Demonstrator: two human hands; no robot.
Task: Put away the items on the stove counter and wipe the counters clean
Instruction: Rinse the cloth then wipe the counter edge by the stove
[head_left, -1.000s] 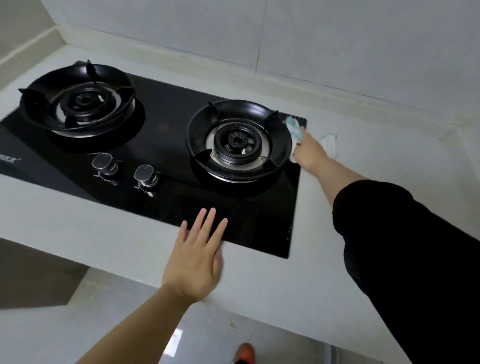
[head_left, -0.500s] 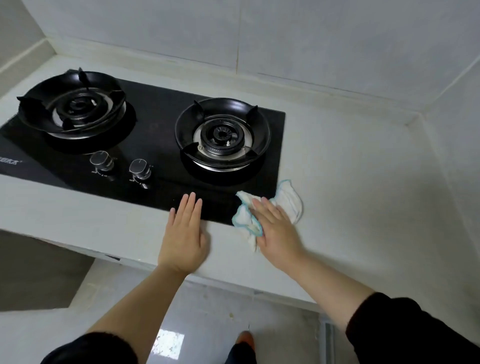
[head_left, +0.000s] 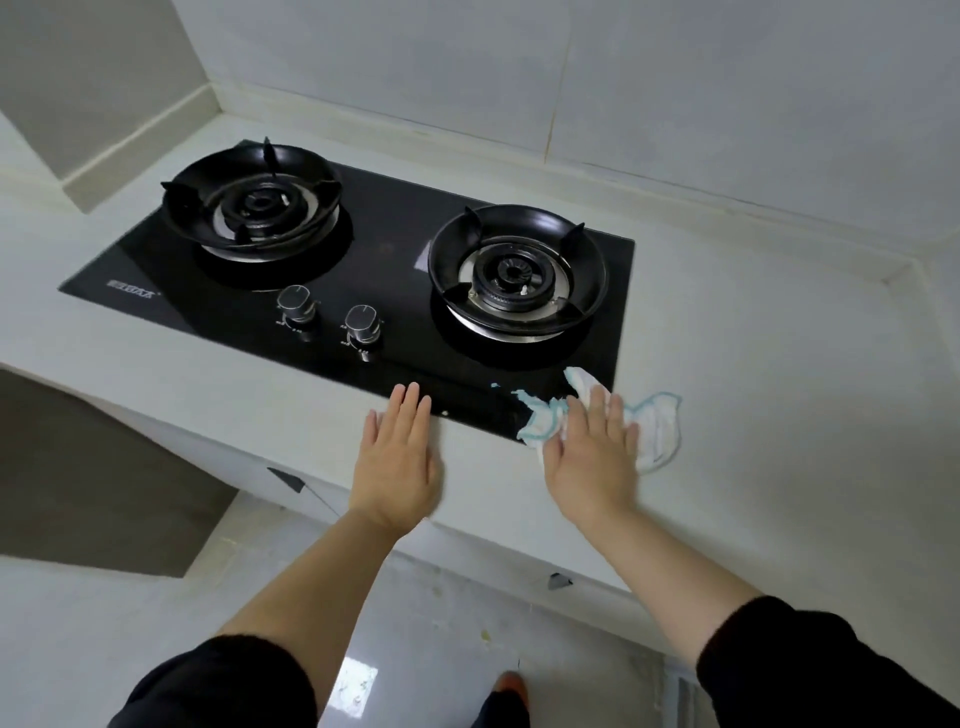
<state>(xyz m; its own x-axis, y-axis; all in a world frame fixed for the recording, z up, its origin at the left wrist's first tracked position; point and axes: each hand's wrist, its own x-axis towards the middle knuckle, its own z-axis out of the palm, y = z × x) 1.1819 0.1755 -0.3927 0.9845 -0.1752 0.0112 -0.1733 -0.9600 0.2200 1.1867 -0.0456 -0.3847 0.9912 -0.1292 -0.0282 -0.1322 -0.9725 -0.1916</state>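
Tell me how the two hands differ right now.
The left hand lies directly on the counter; the right hand presses a blue-edged white cloth. The left hand's fingers lie together; the right hand's are slightly spread. Both are flat, palm down, at the front edge of the stove.

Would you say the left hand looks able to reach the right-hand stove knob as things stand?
Probably yes: the left hand lies flat at the front edge of the cooktop, and only its bare glass separates it from the right-hand knob.
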